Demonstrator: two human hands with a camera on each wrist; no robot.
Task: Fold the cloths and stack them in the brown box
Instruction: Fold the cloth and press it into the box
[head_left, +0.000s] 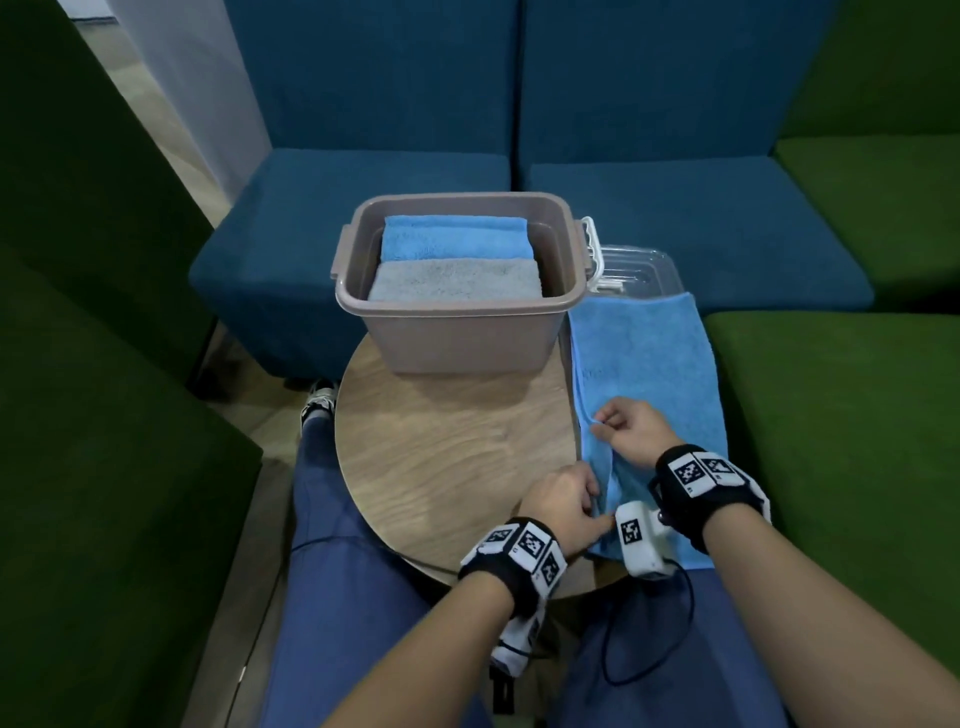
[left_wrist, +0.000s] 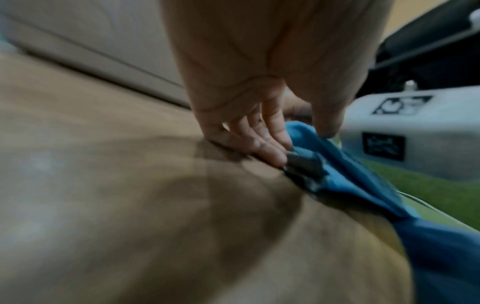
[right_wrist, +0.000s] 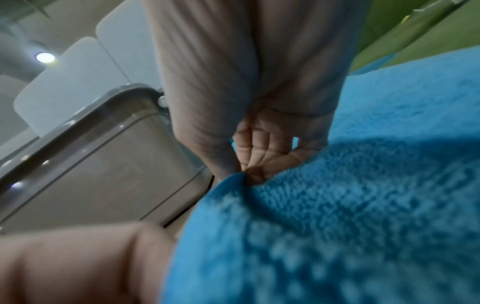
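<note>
A blue cloth (head_left: 654, 379) lies spread over the right edge of the round wooden table (head_left: 441, 457) and onto the green seat. My left hand (head_left: 566, 499) pinches its near left edge (left_wrist: 309, 142) at the tabletop. My right hand (head_left: 628, 431) pinches the same left edge farther up (right_wrist: 233, 181). The brown box (head_left: 457, 312) stands at the back of the table. Inside it lie a folded blue cloth (head_left: 457, 236) behind and a folded grey cloth (head_left: 457, 280) in front.
A clear plastic lid (head_left: 634, 270) with white clips lies behind the blue cloth, right of the box. Blue seats (head_left: 675, 218) stand behind the table, green seats (head_left: 841, 415) at the right and left. My knees are under the table's near edge.
</note>
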